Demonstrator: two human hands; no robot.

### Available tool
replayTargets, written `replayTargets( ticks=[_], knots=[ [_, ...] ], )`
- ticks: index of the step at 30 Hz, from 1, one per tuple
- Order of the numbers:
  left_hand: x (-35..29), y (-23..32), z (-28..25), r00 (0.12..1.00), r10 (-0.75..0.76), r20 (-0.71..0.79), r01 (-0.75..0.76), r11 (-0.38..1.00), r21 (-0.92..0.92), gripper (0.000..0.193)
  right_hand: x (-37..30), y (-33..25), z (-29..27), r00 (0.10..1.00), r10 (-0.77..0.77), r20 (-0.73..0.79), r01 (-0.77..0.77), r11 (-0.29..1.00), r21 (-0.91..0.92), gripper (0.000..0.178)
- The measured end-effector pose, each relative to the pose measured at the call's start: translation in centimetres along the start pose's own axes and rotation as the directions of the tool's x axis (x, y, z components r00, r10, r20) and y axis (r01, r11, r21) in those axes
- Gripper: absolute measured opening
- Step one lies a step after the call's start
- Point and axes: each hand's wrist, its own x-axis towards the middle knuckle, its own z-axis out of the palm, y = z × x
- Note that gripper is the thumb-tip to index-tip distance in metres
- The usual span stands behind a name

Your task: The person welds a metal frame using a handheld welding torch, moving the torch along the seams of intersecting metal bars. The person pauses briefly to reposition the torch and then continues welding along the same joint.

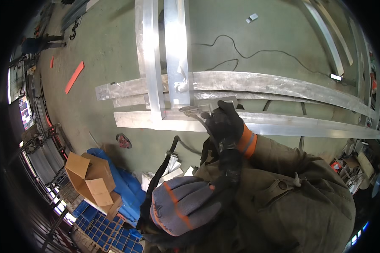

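My right hand [224, 124], in a black glove with an orange cuff, is closed around a grey clamp-like metal tool [194, 110]. The tool's narrow end lies by the joint where an upright aluminium profile [176, 50] meets the crosswise bars. A dark cable runs back from the tool under the hand. Just beyond the fingers a short metal piece [230, 100] rests on the bars. Close to my body, my left hand [185, 206], in a grey glove with an orange stripe, has curled fingers against a thick black hose [230, 166]. Its palm is hidden.
Long aluminium bars [283, 124] stretch rightward. An open cardboard box [93, 177] stands beside blue sheeting [126, 185] at lower left. A black cord [261, 51] snakes over the green floor. Orange strips [74, 77] lie at left; another person [40, 43] is far left.
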Motion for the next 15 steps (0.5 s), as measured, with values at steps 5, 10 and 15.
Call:
replayTargets(
  ticks=[5,10,15],
  knots=[
    [3.1,-1.0,-0.1,0.989,-0.129,0.070,0.127,0.991,0.026,0.035,2.1,0.8,-0.8,0.995,-0.046,-0.084,0.018,0.951,-0.309,0.058],
    [4.0,-2.6,-0.6,0.972,-0.210,0.109,0.200,0.975,0.100,0.035,3.9,1.3,0.3,0.946,-0.309,0.097,0.312,0.788,-0.531,0.035],
    [3.8,-3.9,-0.5,0.963,-0.250,0.105,0.241,0.966,0.095,0.038,5.6,1.5,-0.3,0.973,0.229,-0.028,-0.215,0.944,0.249,0.021]
  ],
)
